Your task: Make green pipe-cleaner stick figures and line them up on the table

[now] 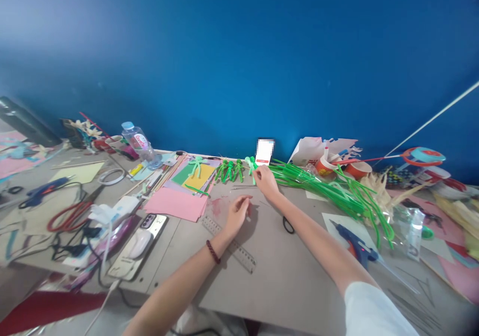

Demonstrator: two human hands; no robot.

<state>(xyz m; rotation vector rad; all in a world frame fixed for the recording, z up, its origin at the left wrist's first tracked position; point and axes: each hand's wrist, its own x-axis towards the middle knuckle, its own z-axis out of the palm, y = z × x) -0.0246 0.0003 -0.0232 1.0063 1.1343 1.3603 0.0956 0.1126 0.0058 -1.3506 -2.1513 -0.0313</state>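
Near the wall, my right hand (265, 181) has its fingers closed at a light green pipe-cleaner figure (250, 163), in front of a propped phone (265, 151). My left hand (238, 212) rests lower on the table, its fingers curled loosely apart, with nothing visible in them. A metal ruler (243, 256) lies partly under my left wrist. Several darker green figures (229, 171) stand in a row left of my right hand. Another pale green figure (196, 166) lies on coloured paper (204, 175).
Green pipe cleaners (325, 191) spread to the right, beside a blue glue gun (354, 241). Black scissors handle (288, 224) shows beneath my right forearm. At left are pink paper (175, 203), a phone (129, 261), a bottle (140, 144) and red-handled scissors (71, 216).
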